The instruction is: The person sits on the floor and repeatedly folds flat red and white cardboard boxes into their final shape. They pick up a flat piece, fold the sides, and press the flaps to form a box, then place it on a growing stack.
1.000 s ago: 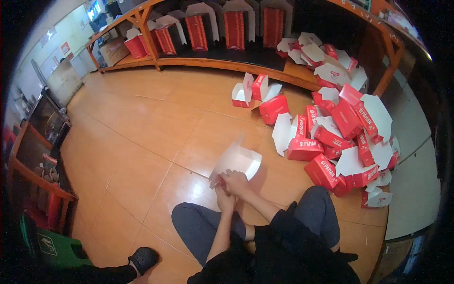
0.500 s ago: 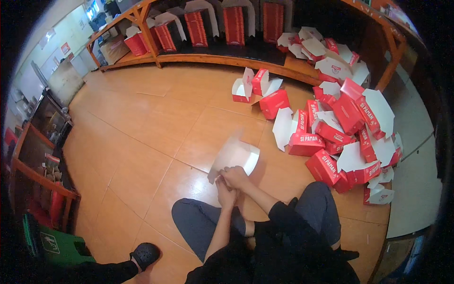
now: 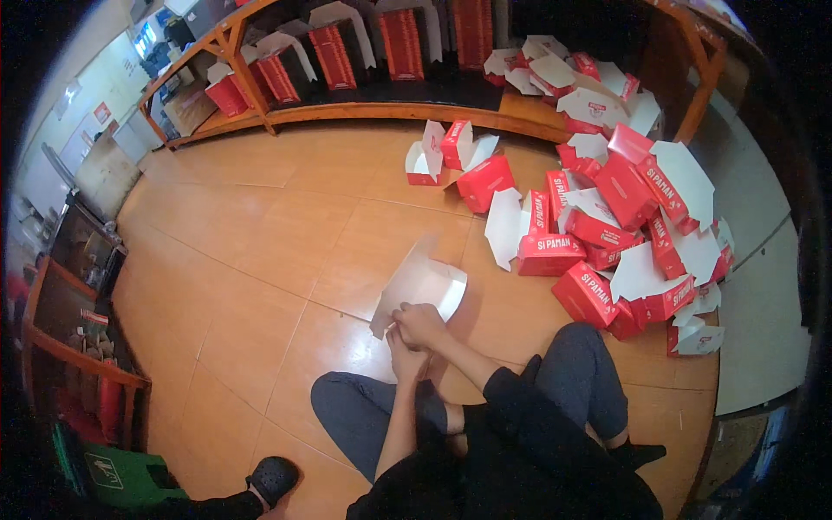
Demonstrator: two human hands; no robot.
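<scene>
A partly folded cardboard food box (image 3: 422, 290), its pale inside facing up, is held low over the floor in front of my crossed legs. My right hand (image 3: 419, 326) is closed on its near edge, fingers pinched at a corner. Just below and against it, my left hand (image 3: 406, 356) is closed at the same corner, its fingertips partly hidden by the right hand. The box's far panel stands up and curves to the right.
A heap of folded red-and-white boxes (image 3: 624, 225) lies to my right, and more boxes (image 3: 459, 165) sit ahead. A wooden shelf (image 3: 407, 113) holds red-and-black cartons (image 3: 334, 56). At lower left are a green bin (image 3: 130, 475) and another person's dark clog (image 3: 274, 479).
My view has shifted slightly, so the shelf and boxes appear a little further left. Both hands keep hold of the same box corner, with little visible movement.
</scene>
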